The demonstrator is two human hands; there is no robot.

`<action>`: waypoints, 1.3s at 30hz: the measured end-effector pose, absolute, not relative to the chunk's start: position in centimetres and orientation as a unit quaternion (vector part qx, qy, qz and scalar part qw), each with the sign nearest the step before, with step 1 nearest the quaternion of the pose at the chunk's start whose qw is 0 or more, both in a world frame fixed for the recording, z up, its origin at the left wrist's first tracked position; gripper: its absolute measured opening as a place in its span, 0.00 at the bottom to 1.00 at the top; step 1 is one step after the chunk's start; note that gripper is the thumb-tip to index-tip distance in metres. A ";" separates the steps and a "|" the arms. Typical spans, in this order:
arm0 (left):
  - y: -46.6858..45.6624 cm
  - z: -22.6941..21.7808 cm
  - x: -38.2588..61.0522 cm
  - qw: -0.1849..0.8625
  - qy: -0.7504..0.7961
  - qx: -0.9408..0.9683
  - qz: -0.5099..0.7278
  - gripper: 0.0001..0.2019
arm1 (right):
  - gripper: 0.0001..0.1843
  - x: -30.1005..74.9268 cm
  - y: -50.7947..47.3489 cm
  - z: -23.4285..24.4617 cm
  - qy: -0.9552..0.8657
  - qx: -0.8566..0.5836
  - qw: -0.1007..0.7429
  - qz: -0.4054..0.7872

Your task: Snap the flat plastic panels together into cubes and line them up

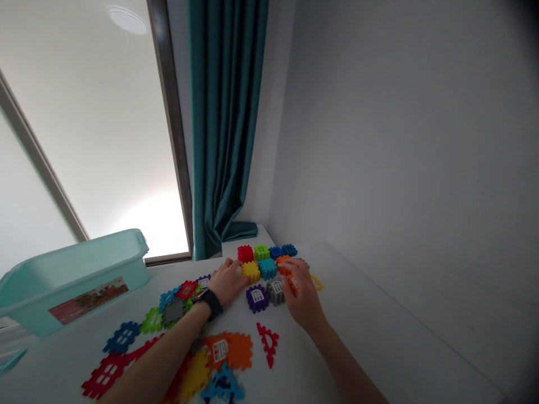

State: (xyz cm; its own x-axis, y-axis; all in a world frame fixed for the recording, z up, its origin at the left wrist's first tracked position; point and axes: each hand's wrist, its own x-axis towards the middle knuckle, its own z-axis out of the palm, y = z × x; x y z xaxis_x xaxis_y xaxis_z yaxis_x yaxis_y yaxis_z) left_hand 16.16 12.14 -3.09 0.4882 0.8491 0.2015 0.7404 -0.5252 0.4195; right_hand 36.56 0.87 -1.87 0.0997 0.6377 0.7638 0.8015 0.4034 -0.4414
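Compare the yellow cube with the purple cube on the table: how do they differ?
The purple cube shows a white window panel; the yellow cube shows none. The left hand touches the yellow cube; the purple cube stands untouched. The purple cube sits nearer the camera than the yellow cube. Both are toothed cubes.

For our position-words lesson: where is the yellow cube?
Head view, centre: the yellow cube lies at the left hand's fingertips, left of the teal cube.

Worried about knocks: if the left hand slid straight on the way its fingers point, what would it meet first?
Probably the yellow block, right at the fingertips of the left hand; contact is unclear.
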 end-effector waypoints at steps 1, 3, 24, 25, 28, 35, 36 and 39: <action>12.1 -3.1 16.2 0.139 0.467 0.851 0.194 0.18 | 0.12 36.5 0.9 -1.8 -0.665 -0.541 0.509 -0.079; 12.1 -3.1 16.2 0.138 0.469 0.851 0.192 0.18 | 0.13 36.4 0.8 -1.8 -0.661 -0.544 0.511 -0.075; 12.2 -2.9 15.5 0.145 0.465 0.851 0.194 0.21 | 0.14 36.0 0.6 -1.9 -0.680 -0.540 0.493 -0.050; 12.1 -2.8 15.3 0.143 0.465 0.852 0.194 0.21 | 0.14 35.9 0.6 -2.0 -0.680 -0.542 0.491 -0.051; 11.8 -2.4 14.5 0.136 0.463 0.854 0.194 0.20 | 0.15 35.9 0.7 -2.3 -0.684 -0.544 0.484 -0.053; 10.4 -1.1 11.5 0.119 0.459 0.861 0.186 0.14 | 0.14 34.1 0.7 -3.1 -0.699 -0.534 0.473 -0.036; 10.1 -0.9 10.9 0.116 0.460 0.861 0.185 0.14 | 0.14 33.7 0.5 -3.1 -0.700 -0.534 0.472 -0.031; 9.5 -0.6 9.1 0.108 0.466 0.860 0.181 0.13 | 0.14 32.2 0.3 -2.8 -0.712 -0.529 0.461 -0.015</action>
State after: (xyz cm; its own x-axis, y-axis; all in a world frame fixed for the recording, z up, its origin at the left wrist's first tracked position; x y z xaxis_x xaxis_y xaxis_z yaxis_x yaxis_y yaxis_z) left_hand 9.14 9.53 -0.55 0.5009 0.8393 0.2111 0.7612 -0.5434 0.3541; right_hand 32.20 0.26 -2.80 -0.0150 0.7396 0.6729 0.7676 0.4398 -0.4663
